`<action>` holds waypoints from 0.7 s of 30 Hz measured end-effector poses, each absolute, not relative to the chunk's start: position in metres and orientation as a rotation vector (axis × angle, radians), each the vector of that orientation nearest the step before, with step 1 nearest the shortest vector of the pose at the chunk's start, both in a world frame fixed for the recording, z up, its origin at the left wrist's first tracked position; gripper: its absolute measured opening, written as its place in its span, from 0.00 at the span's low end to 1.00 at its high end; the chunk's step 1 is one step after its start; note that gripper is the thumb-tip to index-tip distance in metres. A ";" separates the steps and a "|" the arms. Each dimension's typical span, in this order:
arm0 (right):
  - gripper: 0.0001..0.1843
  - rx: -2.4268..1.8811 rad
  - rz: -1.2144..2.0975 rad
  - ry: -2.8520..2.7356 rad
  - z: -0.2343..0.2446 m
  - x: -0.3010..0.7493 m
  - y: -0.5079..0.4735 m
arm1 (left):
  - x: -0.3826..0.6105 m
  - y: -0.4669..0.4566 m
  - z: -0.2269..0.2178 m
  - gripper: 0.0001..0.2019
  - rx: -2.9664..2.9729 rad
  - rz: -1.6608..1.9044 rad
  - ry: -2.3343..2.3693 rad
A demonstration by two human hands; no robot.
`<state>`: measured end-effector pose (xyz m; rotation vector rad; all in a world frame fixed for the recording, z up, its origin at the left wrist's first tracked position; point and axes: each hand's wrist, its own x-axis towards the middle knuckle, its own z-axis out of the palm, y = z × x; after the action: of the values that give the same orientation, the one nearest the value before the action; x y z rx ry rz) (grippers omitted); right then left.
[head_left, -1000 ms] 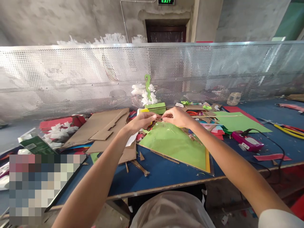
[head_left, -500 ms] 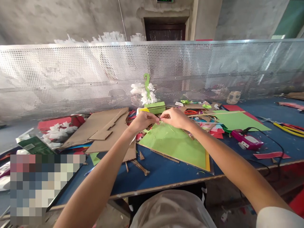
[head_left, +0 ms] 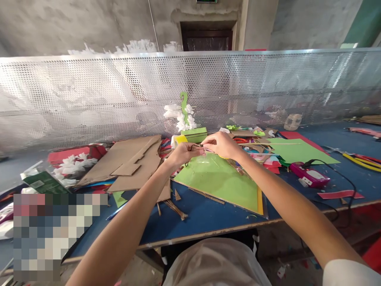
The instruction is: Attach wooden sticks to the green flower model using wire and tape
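My left hand (head_left: 183, 153) and my right hand (head_left: 218, 144) meet above the far edge of a green sheet on cardboard (head_left: 220, 180). Both are closed in a pinch on a small thin piece between them, too small to name. A thin stick (head_left: 268, 143) runs right from my right hand. A yellow tape roll (head_left: 179, 140) lies just behind my left hand, beside a green box (head_left: 195, 135) with a white-and-green paper ornament (head_left: 182, 113) standing on it.
Brown cardboard pieces (head_left: 133, 163) lie left of the hands. A purple glue gun (head_left: 309, 175) with a black cord sits at the right near another green sheet (head_left: 297, 151). A perforated metal screen (head_left: 89, 95) backs the blue table (head_left: 196, 218). Paper scraps lie about.
The two hands have stayed together over the green sheet; the right hand has lifted slightly and the yellow tape roll shows more behind the left hand.
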<state>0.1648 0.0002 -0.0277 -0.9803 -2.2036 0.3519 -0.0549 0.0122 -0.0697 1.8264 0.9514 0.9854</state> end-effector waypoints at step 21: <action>0.06 -0.862 0.470 -2.201 -0.030 0.164 -0.001 | -0.061 0.003 -0.058 0.16 1.751 0.895 0.984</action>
<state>0.1636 -0.0007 -0.0297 -0.8624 -2.2012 0.4698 -0.0609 0.0032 -0.0577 1.7514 0.9838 0.8953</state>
